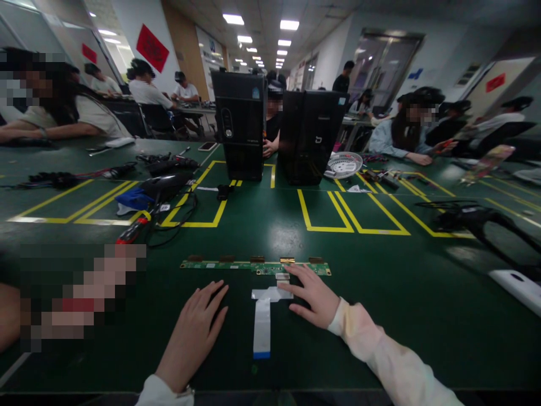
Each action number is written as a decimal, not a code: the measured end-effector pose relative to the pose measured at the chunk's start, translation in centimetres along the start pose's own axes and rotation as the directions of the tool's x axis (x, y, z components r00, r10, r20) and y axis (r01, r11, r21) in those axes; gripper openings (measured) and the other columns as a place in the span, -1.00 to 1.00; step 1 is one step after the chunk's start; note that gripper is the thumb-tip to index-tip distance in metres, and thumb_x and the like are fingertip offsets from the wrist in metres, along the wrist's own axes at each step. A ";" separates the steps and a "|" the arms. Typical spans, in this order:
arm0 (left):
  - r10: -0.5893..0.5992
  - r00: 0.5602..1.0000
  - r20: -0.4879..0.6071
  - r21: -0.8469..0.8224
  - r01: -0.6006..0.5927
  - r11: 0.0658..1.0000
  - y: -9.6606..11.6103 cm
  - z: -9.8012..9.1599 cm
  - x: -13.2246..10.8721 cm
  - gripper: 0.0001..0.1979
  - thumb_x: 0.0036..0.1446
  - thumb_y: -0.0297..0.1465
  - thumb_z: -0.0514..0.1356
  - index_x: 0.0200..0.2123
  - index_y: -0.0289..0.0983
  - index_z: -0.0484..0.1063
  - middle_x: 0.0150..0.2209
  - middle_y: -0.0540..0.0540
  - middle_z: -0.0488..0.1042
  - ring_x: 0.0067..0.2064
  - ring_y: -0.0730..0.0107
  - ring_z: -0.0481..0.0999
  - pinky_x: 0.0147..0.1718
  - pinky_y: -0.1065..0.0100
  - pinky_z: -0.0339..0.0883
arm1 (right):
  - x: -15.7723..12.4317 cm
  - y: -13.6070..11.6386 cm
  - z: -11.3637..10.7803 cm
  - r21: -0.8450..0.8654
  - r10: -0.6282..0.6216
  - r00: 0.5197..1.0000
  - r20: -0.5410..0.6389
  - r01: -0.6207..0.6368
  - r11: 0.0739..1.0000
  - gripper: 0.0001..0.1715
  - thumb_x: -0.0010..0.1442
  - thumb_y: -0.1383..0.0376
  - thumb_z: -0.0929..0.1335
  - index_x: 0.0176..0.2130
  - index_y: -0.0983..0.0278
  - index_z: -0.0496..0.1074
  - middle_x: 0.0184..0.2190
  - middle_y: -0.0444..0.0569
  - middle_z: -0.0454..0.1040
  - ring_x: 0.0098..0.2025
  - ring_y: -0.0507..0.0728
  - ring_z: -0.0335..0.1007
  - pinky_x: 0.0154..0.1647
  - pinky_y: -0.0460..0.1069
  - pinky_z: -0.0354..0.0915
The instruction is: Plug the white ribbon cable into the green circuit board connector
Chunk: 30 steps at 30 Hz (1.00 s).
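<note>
A long, narrow green circuit board (pixel 230 265) lies crosswise on the green table in front of me. A white ribbon cable (pixel 262 321) with a blue end runs from its lower edge toward me, folded near the top. My right hand (pixel 310 293) rests with fingers spread at the right part of the board. Its upper fingers reach the board's lower edge, while another lies by the cable's fold. Left of the cable, my left hand (pixel 198 321) lies on the tabletop with fingers stretched out, holding nothing and apart from the board.
Two black computer towers (pixel 240 124) stand ahead on the table (pixel 380 338). A red and black tool handle (pixel 133 230) and dark cables lie left; a black arm-like stand (pixel 482 220) is right. A pixelated patch covers the left side, beside another person's arm (pixel 8 316).
</note>
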<state>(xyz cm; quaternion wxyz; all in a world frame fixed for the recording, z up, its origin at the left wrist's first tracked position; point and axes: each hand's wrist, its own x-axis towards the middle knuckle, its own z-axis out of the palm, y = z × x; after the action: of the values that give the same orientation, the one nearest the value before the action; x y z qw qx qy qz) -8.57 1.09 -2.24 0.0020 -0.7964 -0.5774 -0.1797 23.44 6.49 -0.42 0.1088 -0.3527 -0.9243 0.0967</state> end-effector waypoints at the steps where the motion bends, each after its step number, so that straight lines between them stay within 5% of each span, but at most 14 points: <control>1: -0.001 1.000 -0.003 -0.002 0.001 1.000 0.1 0.0 0.1 -0.57 0.26 -0.25 0.00 0.19 -0.13 0.22 0.19 -0.12 0.31 0.20 0.16 0.29 0.17 -0.04 0.16 | 0.1 -0.1 -0.1 -0.005 0.011 1.000 0.024 -0.011 1.000 -0.40 0.25 0.06 0.24 0.24 0.13 0.20 0.31 0.10 -0.02 0.34 0.29 -0.18 0.27 0.35 -0.13; 10: 0.008 1.000 -0.014 -0.011 -0.008 1.000 -0.1 0.2 0.1 -0.56 0.27 -0.26 -0.01 0.20 -0.13 0.20 0.19 -0.12 0.30 0.22 0.17 0.27 0.18 -0.03 0.14 | -1.4 0.0 -0.4 -0.057 0.044 0.996 0.072 -0.040 0.998 -0.27 0.25 -0.04 0.23 0.31 0.10 0.05 0.33 0.09 -0.06 0.34 0.27 -0.14 0.28 0.30 -0.09; 18: 0.050 0.998 0.042 -0.050 -0.048 0.998 -0.1 0.2 0.1 -0.58 0.27 -0.28 -0.02 0.18 -0.15 0.24 0.22 -0.13 0.25 0.23 0.17 0.25 0.17 0.00 0.18 | -9.4 2.1 0.1 -0.257 0.278 0.956 -0.096 -0.294 0.920 -0.28 0.25 -0.05 0.21 0.31 0.08 0.03 0.31 0.08 0.01 0.30 0.29 -0.01 0.21 0.30 0.09; 22: 0.075 0.997 0.016 -0.064 -0.074 0.995 0.0 0.1 0.2 -0.60 0.27 -0.27 0.00 0.16 -0.12 0.26 0.20 -0.10 0.30 0.21 0.17 0.28 0.16 0.00 0.20 | -14.5 4.3 0.5 -0.314 0.461 0.852 -0.250 -0.522 0.793 -0.35 0.28 -0.05 0.13 0.27 0.08 0.13 0.27 0.07 0.10 0.25 0.28 0.09 0.16 0.29 0.17; 30: 0.079 0.997 0.003 -0.060 -0.078 0.995 0.1 -0.1 0.3 -0.60 0.27 -0.27 0.01 0.16 -0.11 0.25 0.17 -0.09 0.33 0.20 0.18 0.30 0.16 -0.01 0.20 | -20.8 6.9 0.7 -0.276 0.733 0.542 -0.411 -0.840 0.466 -0.27 0.25 -0.09 0.01 0.24 0.15 0.19 0.17 0.16 0.22 0.17 0.33 0.20 0.06 0.28 0.24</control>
<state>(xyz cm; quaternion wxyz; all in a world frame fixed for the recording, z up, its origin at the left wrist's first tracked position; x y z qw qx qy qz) -8.42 1.30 -2.09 -0.0165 -0.8187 -0.5400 -0.1944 42.70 -2.54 -5.60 0.0764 -0.7641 -0.6294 -0.1193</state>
